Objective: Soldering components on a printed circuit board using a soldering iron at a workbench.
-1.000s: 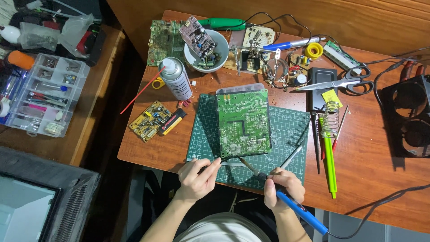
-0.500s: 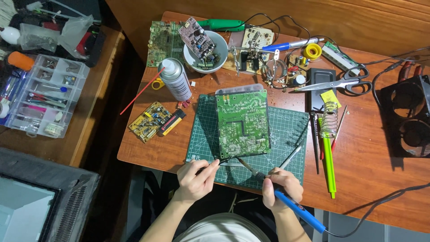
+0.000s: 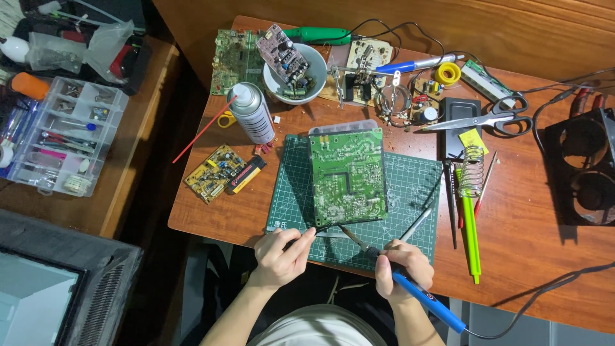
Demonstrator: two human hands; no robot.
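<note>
my right hand [image 3: 402, 272] is closed around a blue soldering iron [image 3: 410, 287]. its tip points up and left, to the near edge of the green circuit board [image 3: 348, 174]. my left hand [image 3: 280, 256] pinches a thin dark tool [image 3: 325, 229], and its end touches that same edge. the board lies just past both hands on the green cutting mat [image 3: 291, 192], its long side running away from me.

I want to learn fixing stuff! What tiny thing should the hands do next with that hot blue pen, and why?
Probably ease the soldering iron tip a little forward onto the near edge of the green circuit board. The right hand holds the iron with its tip just short of that edge, and the left hand pinches a thin tool pointing at the same spot.
</note>
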